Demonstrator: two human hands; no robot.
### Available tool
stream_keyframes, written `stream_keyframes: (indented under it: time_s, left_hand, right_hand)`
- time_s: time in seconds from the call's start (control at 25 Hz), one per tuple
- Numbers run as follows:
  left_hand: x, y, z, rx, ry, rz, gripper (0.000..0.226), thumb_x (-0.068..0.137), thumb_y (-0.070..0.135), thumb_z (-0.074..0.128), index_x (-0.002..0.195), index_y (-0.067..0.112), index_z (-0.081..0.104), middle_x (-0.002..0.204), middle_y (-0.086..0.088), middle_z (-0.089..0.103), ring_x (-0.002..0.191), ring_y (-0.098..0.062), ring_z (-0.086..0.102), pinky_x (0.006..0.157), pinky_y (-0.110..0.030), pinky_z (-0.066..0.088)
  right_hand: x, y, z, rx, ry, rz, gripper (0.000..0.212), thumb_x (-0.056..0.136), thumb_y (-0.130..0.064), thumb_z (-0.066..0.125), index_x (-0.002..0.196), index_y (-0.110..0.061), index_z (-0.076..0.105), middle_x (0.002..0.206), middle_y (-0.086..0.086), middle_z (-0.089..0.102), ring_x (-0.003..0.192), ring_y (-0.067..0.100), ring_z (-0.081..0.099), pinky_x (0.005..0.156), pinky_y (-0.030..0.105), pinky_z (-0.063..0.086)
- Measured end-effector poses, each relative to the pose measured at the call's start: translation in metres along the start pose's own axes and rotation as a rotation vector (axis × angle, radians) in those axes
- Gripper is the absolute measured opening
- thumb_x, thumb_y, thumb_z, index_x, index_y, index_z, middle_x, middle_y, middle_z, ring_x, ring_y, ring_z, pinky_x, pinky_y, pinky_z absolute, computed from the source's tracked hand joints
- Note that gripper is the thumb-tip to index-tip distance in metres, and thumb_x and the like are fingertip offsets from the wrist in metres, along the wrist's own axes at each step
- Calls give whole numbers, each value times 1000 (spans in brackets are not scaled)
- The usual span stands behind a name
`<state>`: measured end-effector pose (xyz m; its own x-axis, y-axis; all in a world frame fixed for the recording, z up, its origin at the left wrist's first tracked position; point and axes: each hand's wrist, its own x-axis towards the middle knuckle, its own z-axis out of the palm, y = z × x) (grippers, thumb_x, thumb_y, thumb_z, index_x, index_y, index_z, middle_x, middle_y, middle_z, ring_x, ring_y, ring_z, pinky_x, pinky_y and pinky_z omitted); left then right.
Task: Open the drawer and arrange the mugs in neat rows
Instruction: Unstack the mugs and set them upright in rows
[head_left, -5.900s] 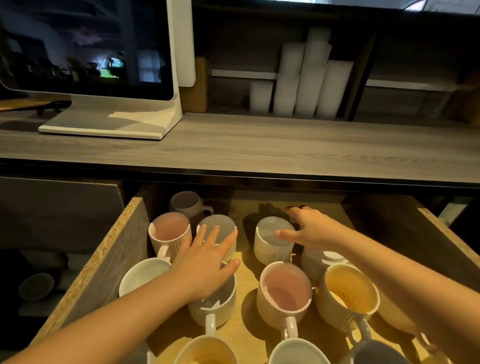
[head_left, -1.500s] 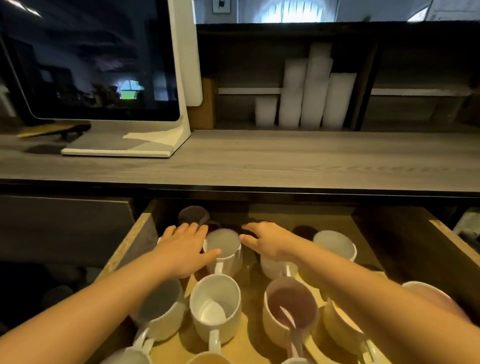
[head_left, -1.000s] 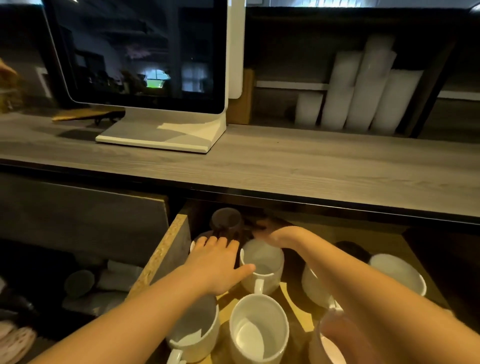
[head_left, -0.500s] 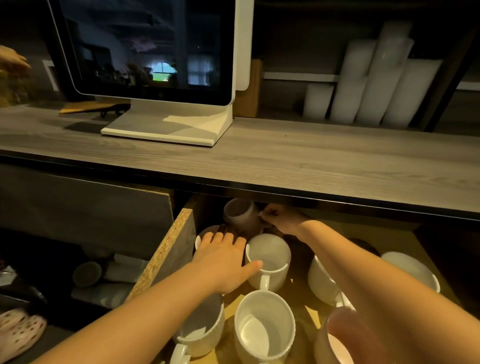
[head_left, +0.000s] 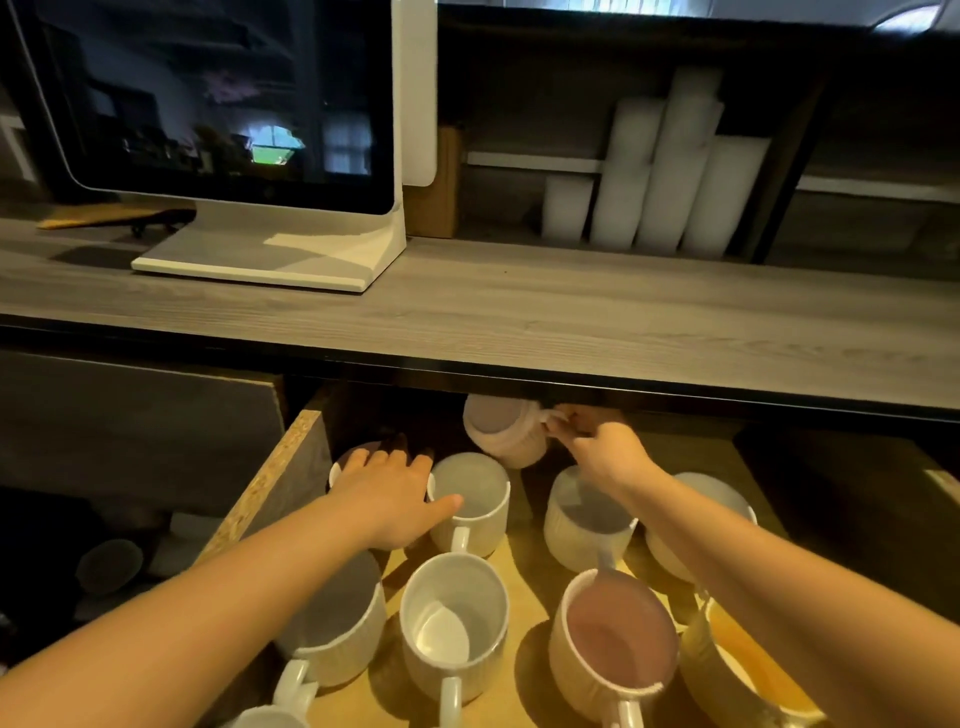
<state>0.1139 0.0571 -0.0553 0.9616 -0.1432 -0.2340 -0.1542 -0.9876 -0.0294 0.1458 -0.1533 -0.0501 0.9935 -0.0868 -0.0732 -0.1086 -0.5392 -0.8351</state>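
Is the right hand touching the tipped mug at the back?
Touching. The head view shows the right hand with its fingers pinched on the handle of the tipped mug, which hangs tilted at the back of the drawer.

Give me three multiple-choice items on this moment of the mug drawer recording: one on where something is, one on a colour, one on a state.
1. Where is the mug that the right hand holds?
A. on the counter beside the monitor
B. at the back of the drawer, just under the counter edge
C. at the front left corner of the drawer

2. What colour is the inside of the mug at the front, below the right forearm?
A. pinkish
B. green
C. black

3. How does the held mug stand?
A. upside down
B. upright and level
C. tilted, its opening turned toward the camera

Answers: 1 B, it sits close under the dark edge of the counter. 2 A, its inside looks dull pink. 3 C, the whole opening shows while the fingers grip the handle at its right side.
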Motion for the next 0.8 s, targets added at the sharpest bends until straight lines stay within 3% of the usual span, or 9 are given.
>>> stream_keyframes:
  time_s: [0.12, 0.32, 0.52, 0.8]
  left_hand:
    - [0, 6, -1, -31, 15, -5, 71, 91, 62, 25, 148, 20, 16, 153, -7, 28, 141, -28, 23, 116, -44, 12]
    - [-10, 20, -5, -173, 131, 60, 79, 88, 63, 34, 148, 19, 9, 155, -5, 24, 142, -24, 22, 115, -42, 13]
    - [-36, 37, -12, -621, 322, 218, 81, 79, 54, 61, 142, 29, 17, 144, 5, 41, 127, -14, 43, 103, -37, 39]
    - [-59, 50, -21, -489, 509, 230, 90, 68, 60, 69, 137, 32, 18, 133, 6, 44, 115, -14, 50, 86, -30, 47]
  right_hand:
    - [-22, 6, -10, -11, 49, -169, 28, 94, -16, 51, 122, -13, 56, 106, 0, 58, 83, 3, 52, 62, 11, 40]
    - [-48, 13, -15, 16, 101, -313, 8, 92, -27, 54, 98, -26, 60, 90, -12, 61, 86, 7, 58, 65, 10, 45]
    - [-61, 18, -17, 35, 110, -362, 14, 90, -34, 55, 99, -29, 64, 95, -13, 65, 91, 7, 61, 69, 11, 46]
    - [-96, 10, -25, 18, 60, -452, 23, 84, -43, 55, 104, -35, 63, 98, -27, 63, 95, -3, 61, 67, 9, 50]
